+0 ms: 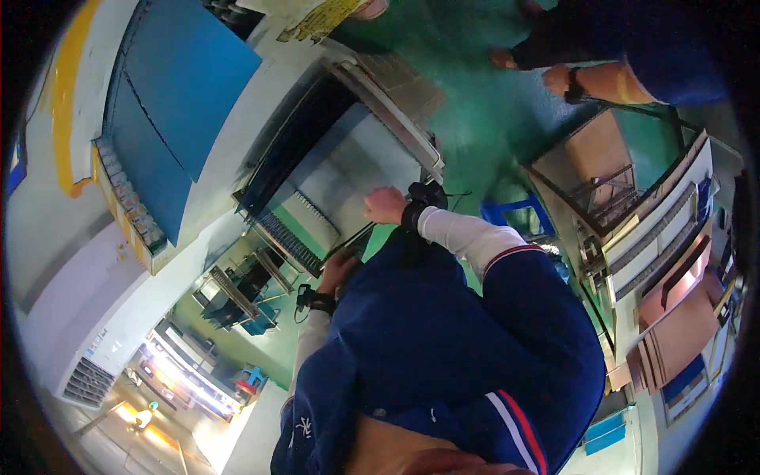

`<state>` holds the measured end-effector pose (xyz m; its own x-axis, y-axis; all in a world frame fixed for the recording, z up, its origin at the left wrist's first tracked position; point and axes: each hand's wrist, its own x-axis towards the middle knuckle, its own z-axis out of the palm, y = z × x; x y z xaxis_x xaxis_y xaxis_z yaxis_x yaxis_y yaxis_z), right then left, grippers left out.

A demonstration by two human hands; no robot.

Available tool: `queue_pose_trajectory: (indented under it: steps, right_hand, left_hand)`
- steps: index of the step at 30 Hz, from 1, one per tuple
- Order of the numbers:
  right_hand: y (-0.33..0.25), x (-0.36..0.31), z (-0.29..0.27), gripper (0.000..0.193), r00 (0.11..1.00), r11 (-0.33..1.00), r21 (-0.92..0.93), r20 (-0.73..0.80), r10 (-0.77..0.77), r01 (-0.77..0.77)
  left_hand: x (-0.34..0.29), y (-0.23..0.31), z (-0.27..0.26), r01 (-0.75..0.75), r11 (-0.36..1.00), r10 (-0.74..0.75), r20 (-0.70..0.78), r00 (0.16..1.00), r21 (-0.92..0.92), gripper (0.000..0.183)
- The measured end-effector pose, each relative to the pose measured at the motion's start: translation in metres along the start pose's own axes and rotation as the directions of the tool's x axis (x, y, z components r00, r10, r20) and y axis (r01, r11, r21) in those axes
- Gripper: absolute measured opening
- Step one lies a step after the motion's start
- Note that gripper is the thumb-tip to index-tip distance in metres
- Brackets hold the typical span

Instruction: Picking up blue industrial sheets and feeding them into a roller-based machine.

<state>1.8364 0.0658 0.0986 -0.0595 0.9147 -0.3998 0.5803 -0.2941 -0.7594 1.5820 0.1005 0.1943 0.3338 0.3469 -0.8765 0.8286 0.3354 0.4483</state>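
Rack work, looked underway.
Had right hand curled by grey panel, left hand near rack; couldn't tell either grip, or work done/remaining.

Behind the right hand, the wrist strap is black, the sleeve white, the shirt navy with white and red stripes. To its right, a blue stool; beyond, green floor.
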Motion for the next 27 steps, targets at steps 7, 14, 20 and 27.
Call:
queue_pose_trajectory:
  steps: [7,14,20,27]
  right_hand:
    - [0.027,-0.023,0.012,0.031,0.987,0.99,0.027,0.076,-0.143,0.141]
    - [0.049,-0.011,0.044,0.025,0.99,0.979,-0.154,0.074,-0.121,0.131]
    - [0.049,-0.012,0.044,0.021,0.989,0.981,-0.135,0.071,-0.129,0.138]
    - [0.048,-0.014,0.038,0.021,0.991,0.986,-0.12,0.09,-0.104,0.114]
  left_hand:
    - [0.042,-0.059,-0.008,-0.027,0.998,0.031,-0.084,0.996,0.05,0.053]
    - [0.037,-0.011,0.01,-0.019,0.998,0.02,-0.014,1.0,0.054,0.053]
    - [0.029,-0.009,0.013,0.022,0.987,-0.015,-0.05,0.999,0.157,0.051]
    - [0.027,-0.007,0.017,-0.085,0.996,0.084,0.066,0.994,0.014,0.054]
